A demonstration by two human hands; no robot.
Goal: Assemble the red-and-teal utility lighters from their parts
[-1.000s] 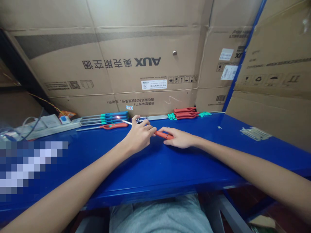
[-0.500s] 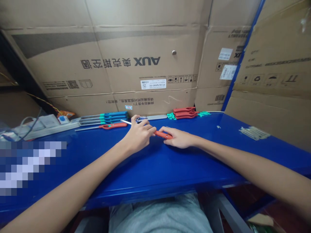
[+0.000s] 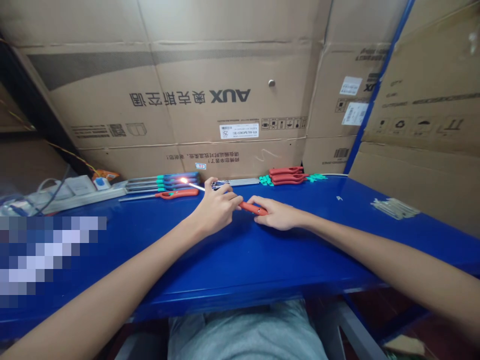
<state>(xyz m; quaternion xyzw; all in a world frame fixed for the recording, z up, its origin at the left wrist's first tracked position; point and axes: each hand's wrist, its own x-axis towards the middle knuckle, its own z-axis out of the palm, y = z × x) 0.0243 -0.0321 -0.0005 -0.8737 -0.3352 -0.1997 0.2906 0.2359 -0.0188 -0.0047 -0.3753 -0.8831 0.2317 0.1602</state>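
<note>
A long-necked lighter with a red handle [image 3: 247, 206] is held in both hands above the blue table. My left hand [image 3: 217, 206] is closed around its front part, hiding the trigger area. My right hand [image 3: 279, 214] grips the rear end of the handle. The thin metal neck points to the far left, and a bright flame [image 3: 183, 180] glows at its tip. Behind it lie several blue-handled lighters [image 3: 180, 179] in a stack. One red-handled lighter [image 3: 182, 193] rests in front of that stack.
Red handles [image 3: 287, 175] with green pieces [image 3: 315, 177] beside them lie at the back. Metal tubes [image 3: 243, 182] lie left of these. A bundle of thin pale pieces [image 3: 395, 208] sits on the right. A power strip [image 3: 82, 192] stands back left. Cardboard [image 3: 187, 65] walls the table.
A flame has appeared at the tip of the lighter's neck. Both hands keep nearly the same hold and place, while the view has shifted slightly.
</note>
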